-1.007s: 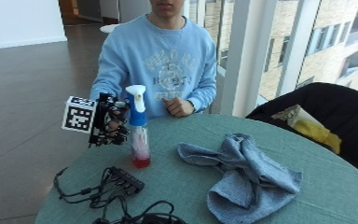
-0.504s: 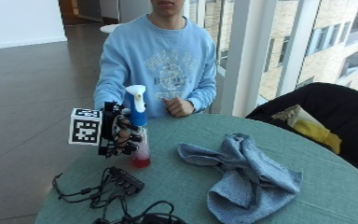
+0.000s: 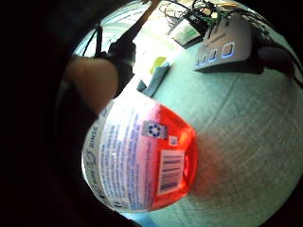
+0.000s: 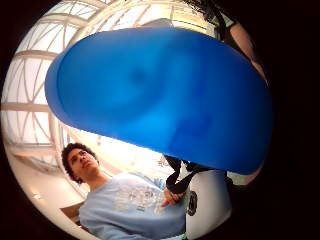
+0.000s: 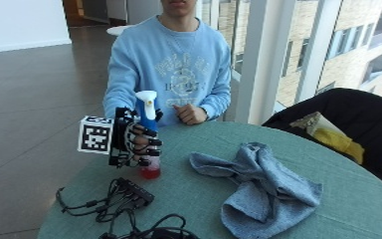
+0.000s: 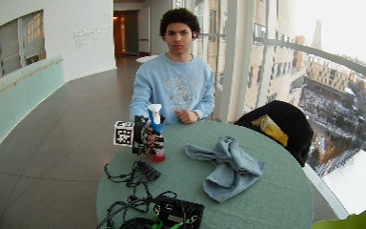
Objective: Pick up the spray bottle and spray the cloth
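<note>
A spray bottle [image 5: 148,117] with a white nozzle, a blue head and red liquid in its base stands on the green round table [image 5: 197,209] at its left side. My gloved right hand [image 5: 137,145] grips the bottle's middle, fingers curled across its front. The bottle's red base [image 3: 161,161] sits close above the tablecloth, and its blue head [image 4: 160,95] fills the thumb side palm view. A crumpled blue-grey cloth [image 5: 260,191] lies on the table to the bottle's right, apart from it. The wide outside view shows the same bottle [image 6: 156,125], hand [image 6: 146,139] and cloth [image 6: 230,167].
A black hub with tangled cables [image 5: 128,196] lies on the table in front of the bottle. The person's bare left hand [image 5: 190,114] rests fisted at the table's far edge. A black chair [image 5: 340,112] with something yellow on it stands at the right.
My right hand moved in from the bottle's left side and its fingers closed round the bottle. The bottle stays in the same spot on the table.
</note>
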